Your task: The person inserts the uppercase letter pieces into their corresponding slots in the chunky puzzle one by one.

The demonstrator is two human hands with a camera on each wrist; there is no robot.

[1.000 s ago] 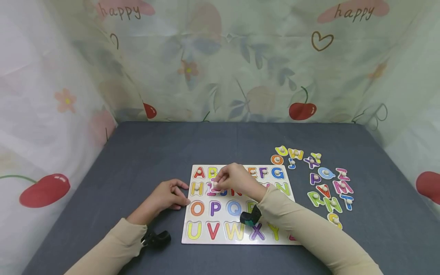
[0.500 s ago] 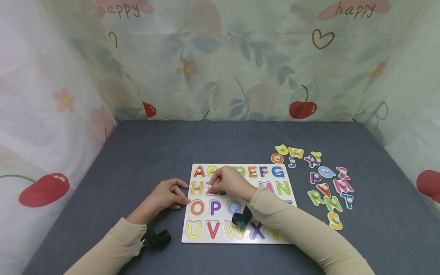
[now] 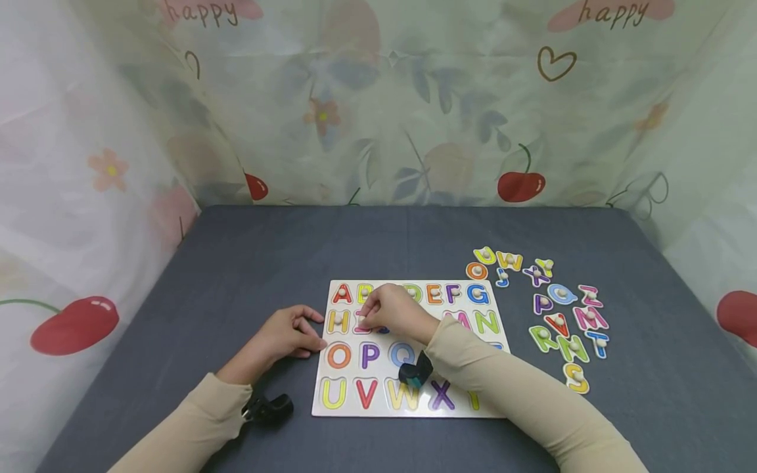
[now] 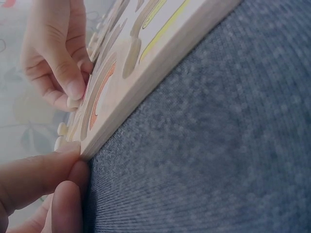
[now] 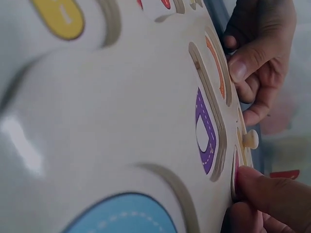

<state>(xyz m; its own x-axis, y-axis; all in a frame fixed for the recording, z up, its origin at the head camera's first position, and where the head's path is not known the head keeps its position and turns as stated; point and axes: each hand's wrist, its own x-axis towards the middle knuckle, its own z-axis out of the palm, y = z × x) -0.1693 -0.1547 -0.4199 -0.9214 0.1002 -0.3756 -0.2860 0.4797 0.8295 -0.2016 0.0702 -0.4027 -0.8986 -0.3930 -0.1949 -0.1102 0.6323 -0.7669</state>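
Observation:
A white wooden alphabet puzzle board (image 3: 378, 373) lies flat on the table. My right hand (image 3: 402, 312) is over its second row and pinches the knob of a pink letter I piece (image 3: 359, 328), which sits at the I recess beside the H piece (image 3: 338, 322). Whether it lies fully flush I cannot tell. At the board's left edge rests my left hand (image 3: 290, 335), fingers loosely bent, with the thumb touching the rim, as the left wrist view also shows. Knobbed pieces fill most visible top-row places; my right hand covers part of that row.
Loose knobbed letters lie right of and behind the board, among them a blue Q (image 3: 562, 294), a pink M (image 3: 590, 319) and a yellow S (image 3: 576, 378). A blue J (image 3: 502, 278) and orange O (image 3: 476, 270) lie near its back right corner. Patterned cloth surrounds the dark table (image 3: 266, 249).
My right hand has moved slightly left and brought the pink I piece down onto its recess, then stayed there. My left hand has kept its place at the board's edge.

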